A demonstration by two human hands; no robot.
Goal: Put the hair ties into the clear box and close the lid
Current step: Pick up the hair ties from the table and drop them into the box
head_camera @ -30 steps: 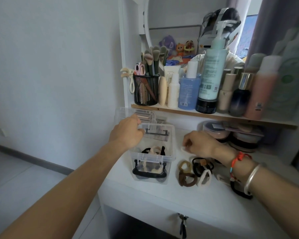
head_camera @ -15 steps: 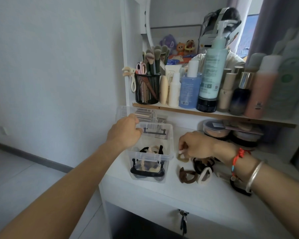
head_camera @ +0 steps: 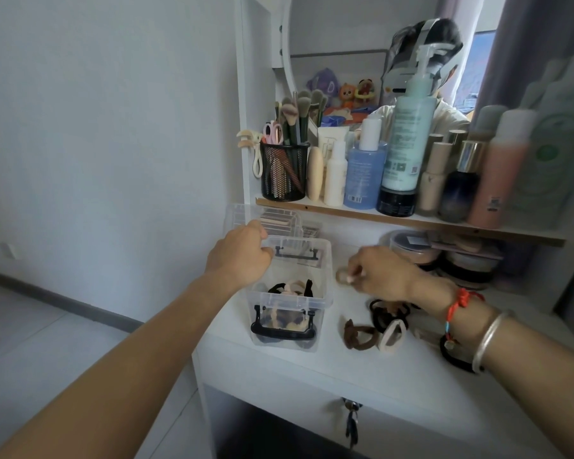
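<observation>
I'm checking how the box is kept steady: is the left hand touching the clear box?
Touching. The head view shows the left hand resting on the back left rim of the clear box, fingers curled over the edge, with no gap visible.

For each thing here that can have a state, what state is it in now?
Clear box: open, some hair ties inside.
Lid: off, behind the box.
Left hand: gripping the box rim.
Right hand: pinching a beige hair tie, lifted.
Brown hair tie: on the desk.
</observation>
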